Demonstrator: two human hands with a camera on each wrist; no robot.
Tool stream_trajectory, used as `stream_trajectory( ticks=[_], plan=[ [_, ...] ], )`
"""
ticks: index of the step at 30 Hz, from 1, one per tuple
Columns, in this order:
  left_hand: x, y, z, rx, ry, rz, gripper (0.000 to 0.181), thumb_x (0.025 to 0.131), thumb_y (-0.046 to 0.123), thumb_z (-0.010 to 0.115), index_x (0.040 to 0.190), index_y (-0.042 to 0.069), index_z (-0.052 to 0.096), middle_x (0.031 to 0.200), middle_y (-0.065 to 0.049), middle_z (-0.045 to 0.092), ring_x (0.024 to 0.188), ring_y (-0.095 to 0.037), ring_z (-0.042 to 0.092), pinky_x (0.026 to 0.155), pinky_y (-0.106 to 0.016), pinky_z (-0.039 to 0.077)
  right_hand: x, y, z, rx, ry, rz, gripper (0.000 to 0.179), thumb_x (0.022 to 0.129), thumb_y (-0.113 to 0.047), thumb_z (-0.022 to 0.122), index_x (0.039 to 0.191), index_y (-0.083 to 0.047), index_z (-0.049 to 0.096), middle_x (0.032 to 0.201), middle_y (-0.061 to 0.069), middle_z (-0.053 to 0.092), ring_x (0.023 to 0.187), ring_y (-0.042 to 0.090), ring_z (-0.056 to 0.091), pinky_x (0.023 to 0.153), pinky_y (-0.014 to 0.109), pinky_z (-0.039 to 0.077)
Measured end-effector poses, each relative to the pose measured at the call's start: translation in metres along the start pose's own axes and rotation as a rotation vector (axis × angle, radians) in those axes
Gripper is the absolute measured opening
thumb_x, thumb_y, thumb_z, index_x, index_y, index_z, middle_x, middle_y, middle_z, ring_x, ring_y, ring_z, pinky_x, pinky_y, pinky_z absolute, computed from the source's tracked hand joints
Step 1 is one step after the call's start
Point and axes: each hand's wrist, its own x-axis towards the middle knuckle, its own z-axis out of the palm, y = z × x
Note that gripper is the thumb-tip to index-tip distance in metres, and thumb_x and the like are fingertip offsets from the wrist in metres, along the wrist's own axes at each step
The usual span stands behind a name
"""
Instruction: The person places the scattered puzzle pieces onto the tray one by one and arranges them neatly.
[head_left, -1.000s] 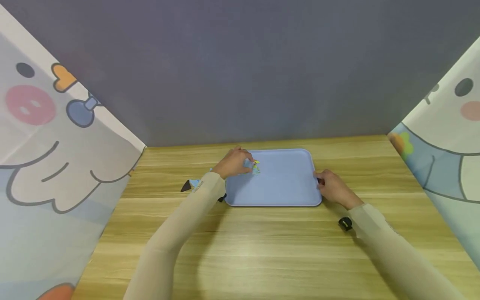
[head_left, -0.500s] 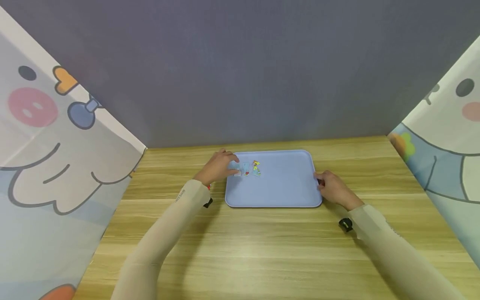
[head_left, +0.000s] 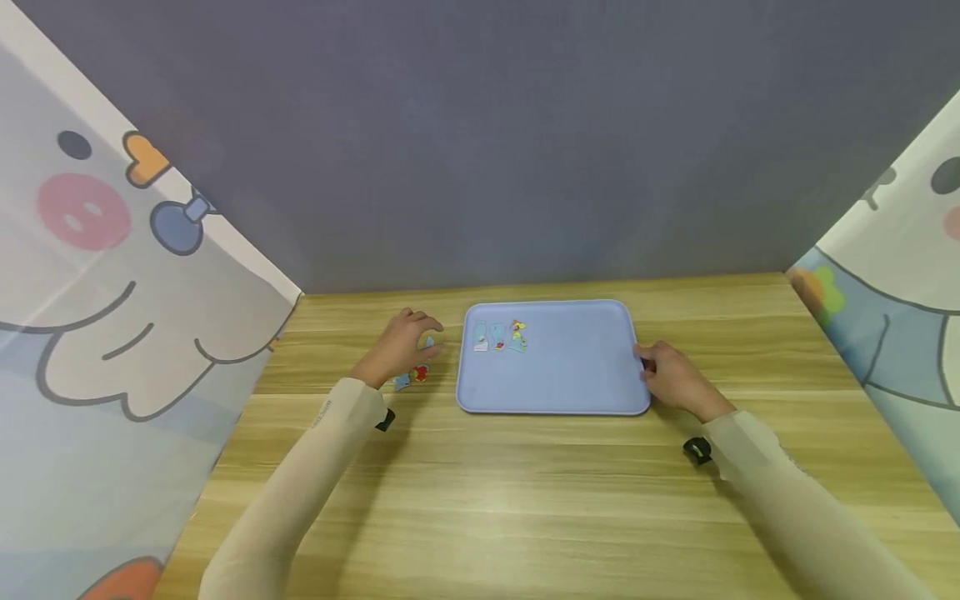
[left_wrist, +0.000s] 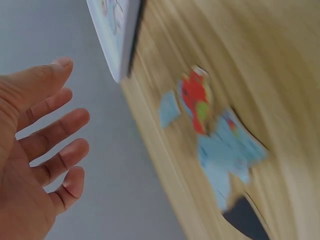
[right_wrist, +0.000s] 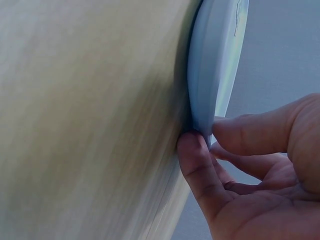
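Note:
My left hand (head_left: 401, 346) hovers left of the tray, fingers relaxed and holding nothing. Near it on the table, partly hidden in the head view, are loose puzzle pieces: a red one (left_wrist: 195, 97), a small light blue one (left_wrist: 169, 108), larger light blue pieces (left_wrist: 217, 152) and a dark-backed one (left_wrist: 245, 217). A blue rectangular tray (head_left: 562, 375) carries puzzle pieces side by side at its upper left, among them a yellow and blue piece (head_left: 517, 336). At the tray's right rim my right hand (head_left: 675, 379) pinches the edge between thumb and fingers (right_wrist: 195, 155).
A wood-grain table (head_left: 480, 500) lies under everything. Behind it rises a grey wall (head_left: 525, 150), with cartoon-printed panels on the left (head_left: 97, 275) and right (head_left: 911, 275).
My left hand has drawn back leftward off the tray to beside the loose pieces, uncovering the puzzle pieces on the tray. The right hand keeps its grip on the rim.

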Motion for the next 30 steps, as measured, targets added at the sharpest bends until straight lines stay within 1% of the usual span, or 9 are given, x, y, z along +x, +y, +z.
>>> stream_trajectory(
  ticks=[3,7,9,12,16,20,24,27,30],
  plan=[
    [-0.011,-0.009,0.000,-0.021,-0.011,-0.027,0.038,0.082,0.019,0.075,0.115,0.003,0.064,0.114,-0.012,0.061,0.097,-0.030,0.047,0.087,-0.050,0.038,0.000,0.001,0.000,0.010,-0.004,-0.002,0.046,0.084,0.007,0.055,0.128,0.019,0.044,0.085,0.016,0.050,0.075,0.027,0.049,0.063,0.035,0.044],
    [-0.027,-0.019,0.001,-0.059,-0.014,-0.062,0.040,0.082,0.018,0.075,0.117,0.002,0.063,0.115,-0.013,0.060,0.098,-0.030,0.047,0.087,-0.049,0.038,0.000,0.002,0.000,0.020,-0.011,0.004,0.046,0.085,0.008,0.055,0.128,0.019,0.043,0.086,0.017,0.051,0.075,0.027,0.049,0.063,0.035,0.045],
    [-0.033,-0.025,0.002,-0.071,-0.013,-0.079,0.041,0.082,0.018,0.075,0.118,0.002,0.063,0.116,-0.013,0.060,0.099,-0.031,0.047,0.087,-0.048,0.040,0.000,0.002,0.000,0.018,-0.012,0.005,0.046,0.085,0.007,0.055,0.128,0.019,0.043,0.087,0.018,0.051,0.076,0.028,0.049,0.063,0.035,0.045],
    [-0.040,-0.030,0.004,-0.073,-0.035,-0.114,0.043,0.082,0.018,0.076,0.120,0.003,0.062,0.119,-0.013,0.059,0.104,-0.033,0.046,0.089,-0.048,0.040,0.000,0.003,0.000,0.011,-0.007,-0.001,0.046,0.085,0.007,0.055,0.128,0.019,0.044,0.087,0.018,0.051,0.076,0.027,0.050,0.064,0.035,0.045],
    [-0.047,-0.033,0.005,-0.086,-0.073,-0.149,0.047,0.082,0.019,0.076,0.122,0.003,0.060,0.122,-0.014,0.057,0.114,-0.039,0.043,0.097,-0.053,0.035,0.001,0.003,-0.001,0.008,-0.006,-0.005,0.046,0.084,0.007,0.054,0.127,0.019,0.044,0.086,0.018,0.051,0.075,0.027,0.050,0.063,0.035,0.044],
    [-0.050,-0.034,0.006,-0.097,-0.075,-0.146,0.050,0.080,0.020,0.078,0.122,0.001,0.060,0.121,-0.015,0.057,0.118,-0.041,0.042,0.102,-0.055,0.027,0.001,0.002,-0.001,0.012,-0.010,0.001,0.047,0.084,0.007,0.054,0.128,0.019,0.043,0.087,0.018,0.050,0.075,0.027,0.050,0.063,0.034,0.044],
    [-0.053,-0.036,0.008,-0.082,-0.071,-0.150,0.052,0.078,0.020,0.079,0.122,0.001,0.060,0.121,-0.017,0.057,0.116,-0.042,0.042,0.101,-0.055,0.029,0.001,0.003,-0.001,0.008,-0.009,0.001,0.047,0.084,0.007,0.054,0.128,0.018,0.044,0.086,0.017,0.050,0.074,0.026,0.049,0.062,0.034,0.044],
    [-0.055,-0.039,0.010,-0.069,-0.072,-0.181,0.055,0.076,0.021,0.081,0.122,0.000,0.059,0.123,-0.019,0.055,0.117,-0.043,0.040,0.099,-0.057,0.030,0.002,0.003,-0.001,0.006,-0.008,0.004,0.047,0.084,0.007,0.055,0.128,0.018,0.044,0.086,0.017,0.050,0.075,0.027,0.050,0.063,0.034,0.044],
    [-0.058,-0.040,0.010,-0.065,-0.083,-0.217,0.059,0.075,0.024,0.082,0.123,0.001,0.057,0.122,-0.019,0.055,0.120,-0.045,0.038,0.100,-0.058,0.028,0.002,0.003,0.000,0.006,-0.011,0.007,0.047,0.084,0.007,0.055,0.128,0.018,0.044,0.086,0.017,0.051,0.075,0.027,0.050,0.063,0.034,0.044]
  ],
)
